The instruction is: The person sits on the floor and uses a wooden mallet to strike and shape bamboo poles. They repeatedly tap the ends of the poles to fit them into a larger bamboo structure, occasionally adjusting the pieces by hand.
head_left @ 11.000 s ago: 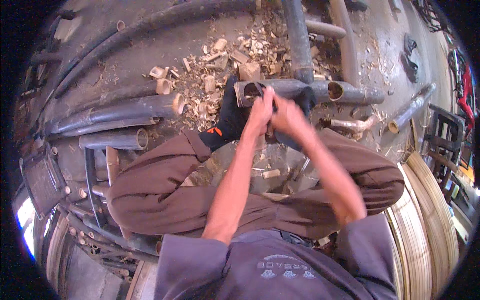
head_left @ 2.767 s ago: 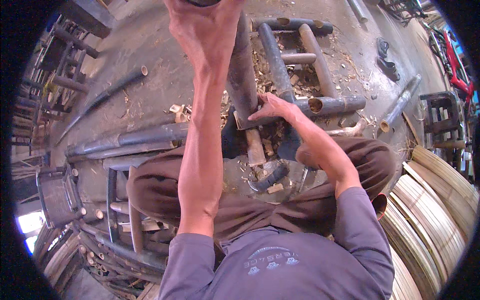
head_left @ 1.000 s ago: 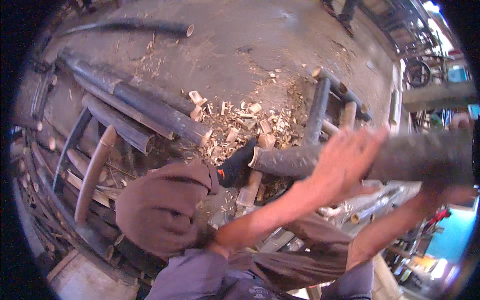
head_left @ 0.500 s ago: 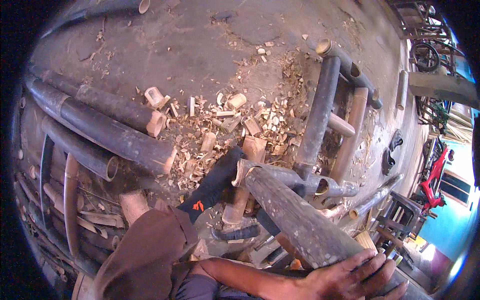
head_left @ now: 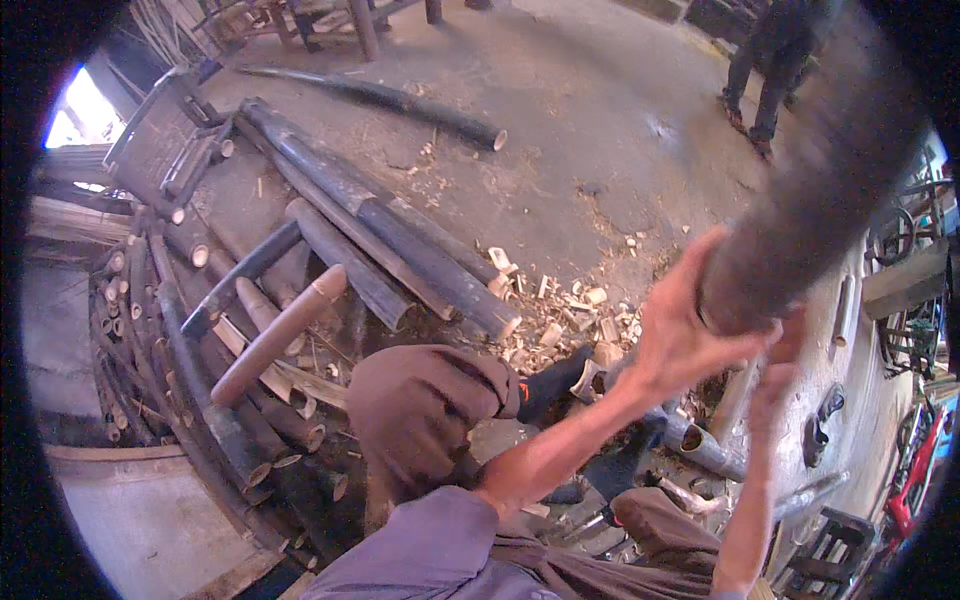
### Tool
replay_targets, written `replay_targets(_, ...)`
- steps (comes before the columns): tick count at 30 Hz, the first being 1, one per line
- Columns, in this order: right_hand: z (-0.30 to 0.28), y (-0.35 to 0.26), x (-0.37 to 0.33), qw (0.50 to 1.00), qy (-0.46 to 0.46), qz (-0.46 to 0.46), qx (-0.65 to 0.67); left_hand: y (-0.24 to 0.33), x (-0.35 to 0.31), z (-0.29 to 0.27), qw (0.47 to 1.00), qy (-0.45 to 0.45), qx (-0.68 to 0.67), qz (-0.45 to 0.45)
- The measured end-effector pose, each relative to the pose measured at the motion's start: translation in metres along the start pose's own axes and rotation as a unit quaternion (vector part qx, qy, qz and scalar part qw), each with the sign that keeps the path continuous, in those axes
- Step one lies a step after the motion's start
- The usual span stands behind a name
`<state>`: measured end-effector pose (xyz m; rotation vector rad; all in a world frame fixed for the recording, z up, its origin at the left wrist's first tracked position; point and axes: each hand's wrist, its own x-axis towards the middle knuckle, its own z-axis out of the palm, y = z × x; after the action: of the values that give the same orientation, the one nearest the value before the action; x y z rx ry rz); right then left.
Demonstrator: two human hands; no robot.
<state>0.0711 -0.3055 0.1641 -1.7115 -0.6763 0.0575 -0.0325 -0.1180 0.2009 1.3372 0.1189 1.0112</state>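
Far left: slab [head_left: 160, 520], pale and flat, next to a pile [head_left: 235, 440] of dark poles, many with cut ends showing. Just right of that: frame [head_left: 278, 338] with tan bars, propped at the pile's edge. Farther off, loose pole [head_left: 400, 105] flat on the floor, well apart. Nearer, long poles [head_left: 370, 215] lying side by side, cut ends toward the chips [head_left: 565, 315]. Chips scattered thick just beyond the shoe [head_left: 550, 385].

Then left hand [head_left: 685, 330]: grasping the held pole [head_left: 830, 180] at its lower end, palm against it, fingers and thumb spread around. Below, near the forearms: notched pole [head_left: 722, 458], dark, round hole in its side. Right hand [head_left: 782, 365]: blurred, close by the same lower end, partly behind; can't tell whether gripping or only touching. Held pole itself: upper right, tilted up and away to the right, blurred, clear of the floor by the look.

Step in hand, as judged: handling the held pole aloft, weight mostly on the left palm. Next move seems to call for a sure two-handed hold and a check of the far end's clearance.

Far right: legs [head_left: 765, 75] of another person beyond, partly hidden by the held pole; sandals [head_left: 822, 425], dark stool [head_left: 830, 550], red thing [head_left: 915, 465] at the rim, kind unclear.
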Motion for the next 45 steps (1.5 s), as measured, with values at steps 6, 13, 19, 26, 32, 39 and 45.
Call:
replay_targets(6,-0.016,0.071,-0.108,0.944,-0.207,0.103,-0.237,-0.016,0.005,-0.019,0.951,0.081,-0.264,-0.142)
replay_targets(13,-0.038,0.068,-0.096,0.885,-0.247,0.01,-0.394,-0.108,-0.039,-0.078,0.874,0.195,-0.35,-0.276)
replay_targets(19,-0.019,0.074,-0.081,0.848,-0.288,0.022,-0.445,-0.182,-0.055,-0.118,0.843,0.255,-0.35,-0.319)
replay_targets(26,0.03,0.093,-0.033,0.829,-0.322,0.023,-0.456,-0.236,-0.046,-0.151,0.841,0.306,-0.328,-0.302)
replay_targets(32,0.09,0.186,0.023,0.796,-0.327,-0.028,-0.508,-0.254,-0.045,-0.144,0.905,0.235,-0.193,-0.297)
replay_targets(39,0.121,0.232,0.024,0.858,-0.24,-0.137,-0.432,-0.233,-0.043,-0.111,0.907,0.245,-0.113,-0.323)
replay_targets(45,0.081,0.181,-0.156,0.842,-0.434,-0.022,-0.319,-0.223,-0.053,-0.099,0.912,0.176,-0.104,-0.355)
